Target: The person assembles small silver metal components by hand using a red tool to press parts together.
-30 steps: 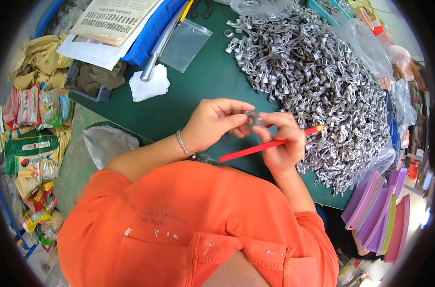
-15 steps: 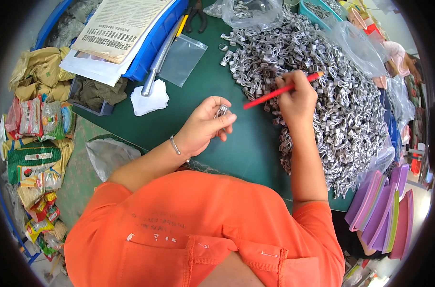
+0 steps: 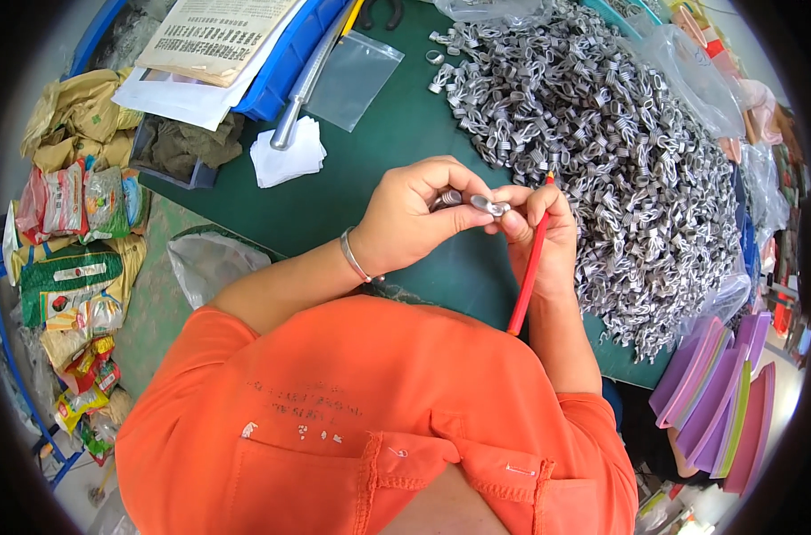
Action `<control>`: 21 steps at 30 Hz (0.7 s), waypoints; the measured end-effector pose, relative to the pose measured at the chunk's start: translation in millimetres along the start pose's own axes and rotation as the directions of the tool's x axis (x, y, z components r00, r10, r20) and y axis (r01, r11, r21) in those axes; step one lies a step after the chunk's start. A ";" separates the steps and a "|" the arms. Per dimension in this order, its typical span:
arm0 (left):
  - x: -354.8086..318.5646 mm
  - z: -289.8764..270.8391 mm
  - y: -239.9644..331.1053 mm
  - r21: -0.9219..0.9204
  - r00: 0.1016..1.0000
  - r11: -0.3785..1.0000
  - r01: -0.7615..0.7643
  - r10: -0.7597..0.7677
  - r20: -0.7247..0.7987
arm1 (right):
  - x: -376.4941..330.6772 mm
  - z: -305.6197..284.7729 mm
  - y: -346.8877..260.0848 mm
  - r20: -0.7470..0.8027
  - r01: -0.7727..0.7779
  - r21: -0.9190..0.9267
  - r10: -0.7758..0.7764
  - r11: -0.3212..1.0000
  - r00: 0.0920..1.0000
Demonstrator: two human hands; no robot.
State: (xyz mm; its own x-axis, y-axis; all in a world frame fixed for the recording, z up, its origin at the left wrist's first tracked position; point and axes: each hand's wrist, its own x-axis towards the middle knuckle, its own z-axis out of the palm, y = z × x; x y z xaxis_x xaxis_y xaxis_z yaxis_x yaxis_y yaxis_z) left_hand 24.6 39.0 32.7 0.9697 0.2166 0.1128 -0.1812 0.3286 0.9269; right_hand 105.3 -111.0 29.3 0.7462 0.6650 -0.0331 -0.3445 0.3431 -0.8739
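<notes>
Both hands meet over the green tabletop, left of a large pile of small grey looped metal pieces (image 3: 593,152). My left hand (image 3: 419,214) is closed, pinching a shiny looped metal piece (image 3: 488,206) between thumb and forefinger. A second, ribbed metal piece (image 3: 446,199) shows within the curl of its fingers. My right hand (image 3: 548,241) has its fingertips at the pinched piece's right end. A red pencil (image 3: 532,267) is also gripped in my right hand, slanting down toward me from between its fingers.
A lone metal ring (image 3: 435,57) lies beside the pile. Further left are white paper slips (image 3: 288,153), a clear zip bag (image 3: 354,80), a blue tray (image 3: 285,67) with papers over it, and a box of dark cloth (image 3: 191,147). Purple foam sheets (image 3: 695,374) stand at the right.
My right hand has come from the pile's edge to my left hand, and the pencil has swung from nearly level to steep. A looped piece is now pinched between my left thumb and forefinger.
</notes>
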 end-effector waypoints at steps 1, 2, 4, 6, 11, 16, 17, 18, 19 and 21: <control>-2.0 -0.1 1.7 -0.001 1.000 1.000 0.003 -0.003 0.000 | -1.9 0.7 3.1 0.017 0.042 -0.011 -0.041 0.999 0.999; -3.8 -0.8 4.5 0.110 0.998 0.993 -0.048 0.044 0.041 | -3.7 0.7 5.9 0.034 0.084 -0.021 -0.083 0.996 0.996; -6.1 -2.1 4.7 0.218 0.993 0.971 -0.099 0.082 0.087 | -5.8 -3.1 7.7 0.058 0.091 -0.021 -0.089 0.996 0.994; -7.2 -2.8 1.6 0.204 0.998 0.977 -0.058 0.049 0.047 | -8.6 -3.0 6.3 -0.010 0.211 -0.181 -0.216 0.961 0.976; -8.2 -3.2 2.7 -0.021 0.961 0.962 0.272 -0.272 -0.046 | -10.5 4.7 0.8 0.132 0.499 -0.370 -0.488 0.784 0.863; -10.3 -2.7 -2.7 -0.128 0.934 0.926 0.356 -0.354 0.041 | -12.8 8.5 -0.2 0.177 0.552 -0.437 -0.533 0.710 0.827; -10.0 -2.6 -3.5 -0.128 0.934 0.925 0.358 -0.355 0.043 | -12.2 9.2 -0.4 0.200 0.576 -0.462 -0.553 0.675 0.809; -9.5 -2.5 -4.2 -0.207 0.916 0.892 0.401 -0.394 0.077 | -11.9 9.8 -0.9 0.223 0.598 -0.485 -0.571 0.638 0.790; -8.3 -2.8 -4.6 -0.283 0.898 0.852 0.439 -0.425 0.115 | -10.8 8.8 -3.1 0.319 0.633 -0.536 -0.560 0.559 0.764; -8.1 -5.4 -6.6 -0.370 0.859 0.780 0.504 -0.496 0.125 | -9.8 13.3 -10.6 0.451 0.658 -0.541 -0.480 0.523 0.752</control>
State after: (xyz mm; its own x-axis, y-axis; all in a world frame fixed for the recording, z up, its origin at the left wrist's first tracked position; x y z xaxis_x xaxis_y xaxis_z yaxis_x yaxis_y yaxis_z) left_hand 17.0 40.0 23.7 0.9436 -0.0921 -0.3181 0.2873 0.7057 0.6477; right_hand 94.1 -112.3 45.3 0.4694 0.6352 0.6133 0.6191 0.2585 -0.7416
